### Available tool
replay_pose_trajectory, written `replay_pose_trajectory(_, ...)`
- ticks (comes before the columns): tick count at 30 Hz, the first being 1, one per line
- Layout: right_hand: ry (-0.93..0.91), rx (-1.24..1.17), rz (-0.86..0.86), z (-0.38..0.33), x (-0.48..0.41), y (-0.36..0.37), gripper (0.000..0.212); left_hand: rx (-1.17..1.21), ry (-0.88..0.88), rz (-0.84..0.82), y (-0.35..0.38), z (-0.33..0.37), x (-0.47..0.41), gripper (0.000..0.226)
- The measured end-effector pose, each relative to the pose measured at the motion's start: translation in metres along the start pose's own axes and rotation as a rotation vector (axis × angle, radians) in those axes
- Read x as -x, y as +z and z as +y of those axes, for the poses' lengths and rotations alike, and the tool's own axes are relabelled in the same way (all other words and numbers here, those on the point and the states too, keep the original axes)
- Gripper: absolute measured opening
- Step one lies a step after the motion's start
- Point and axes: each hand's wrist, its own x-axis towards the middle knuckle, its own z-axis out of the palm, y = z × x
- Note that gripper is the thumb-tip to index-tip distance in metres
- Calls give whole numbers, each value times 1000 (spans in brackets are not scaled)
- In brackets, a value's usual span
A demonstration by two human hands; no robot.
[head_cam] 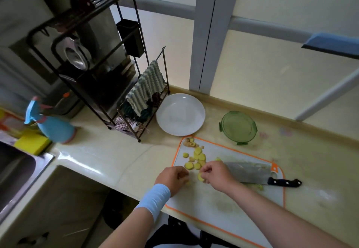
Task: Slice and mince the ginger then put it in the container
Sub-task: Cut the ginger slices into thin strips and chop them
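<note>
We gather the ginger slices [198, 156] near the cutting board's [223, 209] 10 o'clock corner. Our right hand [215, 174] pinches one slice in its fingers [206, 170]. Our left hand [172, 177] is curled beside it, but we cannot tell if it holds anything. We judge it best to stack the slices flat and overlapping before mincing. The round slices trail from 11 to 5 o'clock, and the container [238, 126] waits at 1 o'clock.

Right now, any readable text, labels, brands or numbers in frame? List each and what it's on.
None legible.
Any print on the colourful packaging at the left edge: too blurred to read.
On the spray bottle: no readable label.
On the knife blade: no mark visible.
</note>
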Motion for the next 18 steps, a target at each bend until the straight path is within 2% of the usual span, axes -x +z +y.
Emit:
replay_pose_trajectory(2, -2, -1, -43, 2, 4, 3, 20, -107, 41, 41, 7, -2, 5, 21)
replay_pose_trajectory(6, -2, -6, -90, 2, 8, 9, 20, -158, 123, 222, 14, -12, 6, 29)
replay_pose_trajectory(10, -10, -8, -117, -7, 7, 14, 15, -343, 199, 178, 19, -20, 12, 42)
replay_pose_trajectory(14, -23, 14, -116, -11, 5, 21, 14, -313, 249, 219, 23, -26, 9, 24)
replay_pose_trajectory(18, -52, 64, -124, -12, 4, 27, 14, -260, 260, 237, 22, -23, 5, 20)
